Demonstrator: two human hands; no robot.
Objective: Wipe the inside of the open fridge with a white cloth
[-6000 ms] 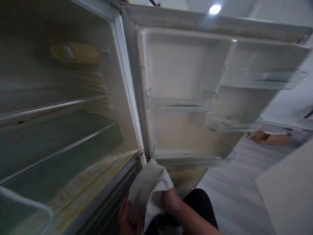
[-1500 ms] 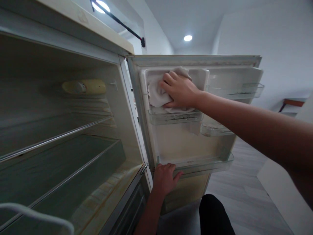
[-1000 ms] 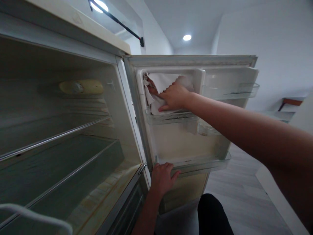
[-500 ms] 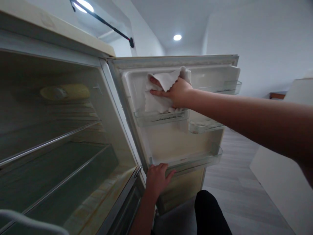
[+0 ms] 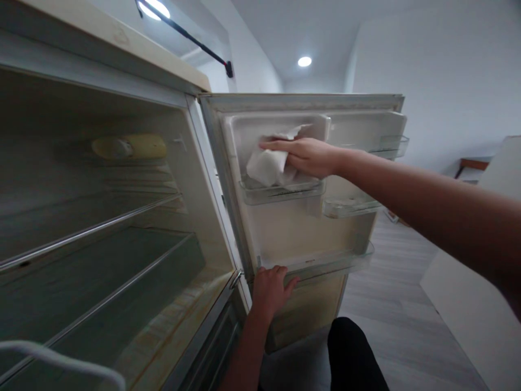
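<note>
A white cloth (image 5: 266, 165) is pressed against the upper inside panel of the open fridge door (image 5: 301, 231), just above a clear door shelf (image 5: 280, 194). My right hand (image 5: 309, 156) holds the cloth, its fingers pointing left across it, with part of the cloth bunched beneath the palm. Lower down, my left hand (image 5: 271, 288) has its fingers hooked over the left end of the bottom door shelf (image 5: 325, 269), the thumb out to the right. The fingertips behind that rim are hidden.
To the left is the fridge interior (image 5: 191, 212) with glass shelves (image 5: 163, 239) and a yellowish lamp cover (image 5: 138, 146). A white cord-like thing (image 5: 61, 361) crosses the lower left. My dark-clothed knee (image 5: 350, 347) is below the door, above the wood-look floor (image 5: 399, 304).
My right hand has flattened and turned on the cloth, which is now more bunched and slightly lower on the panel. My left hand keeps its place on the shelf. The view has shifted slightly.
</note>
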